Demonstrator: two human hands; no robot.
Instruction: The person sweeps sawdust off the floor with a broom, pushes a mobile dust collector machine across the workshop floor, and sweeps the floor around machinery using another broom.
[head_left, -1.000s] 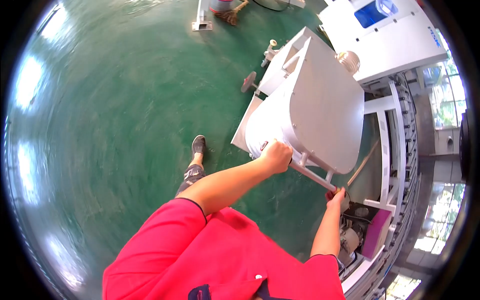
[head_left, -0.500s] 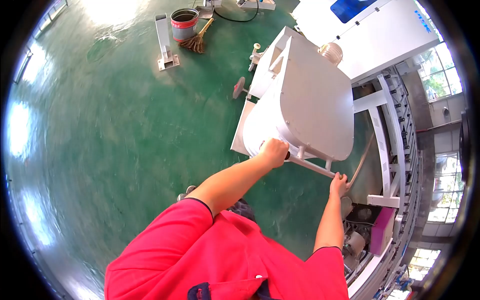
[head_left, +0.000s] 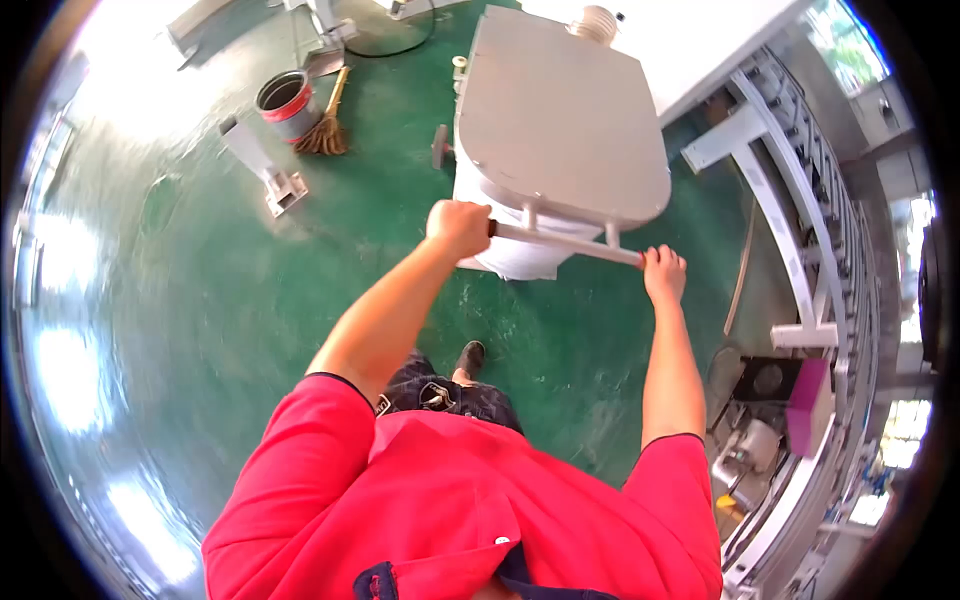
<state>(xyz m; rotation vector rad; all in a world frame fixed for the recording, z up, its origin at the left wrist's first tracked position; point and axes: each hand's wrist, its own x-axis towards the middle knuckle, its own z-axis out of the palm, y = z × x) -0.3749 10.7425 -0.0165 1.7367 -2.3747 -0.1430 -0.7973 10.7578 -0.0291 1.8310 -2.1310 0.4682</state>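
My left hand [head_left: 460, 228] is wrapped round the left end of a pale push handle [head_left: 570, 242], beside a dark grip. At the other end of the bar, my right hand [head_left: 664, 275] is closed on it. Two short posts join the handle to a wheeled-looking white machine [head_left: 560, 115] with a flat, rounded grey top. Any wheels under it are hidden. A ribbed hose fitting [head_left: 594, 25] shows at the machine's far edge, and a small round knob or handwheel [head_left: 440, 147] sticks out on its left side.
At the left stand a grey-red bucket [head_left: 287, 105], a straw broom [head_left: 325, 130] and a metal post with a base plate [head_left: 262, 165]. A white frame [head_left: 765, 170] and roller conveyor run along the right. A motor [head_left: 755, 445] and purple box [head_left: 808, 407] sit lower right on the green floor [head_left: 350, 250].
The machine has swung round, so its handle lies more level and squarely in front of me. Both hands keep their hold. My view has shifted, and one foot now shows below.
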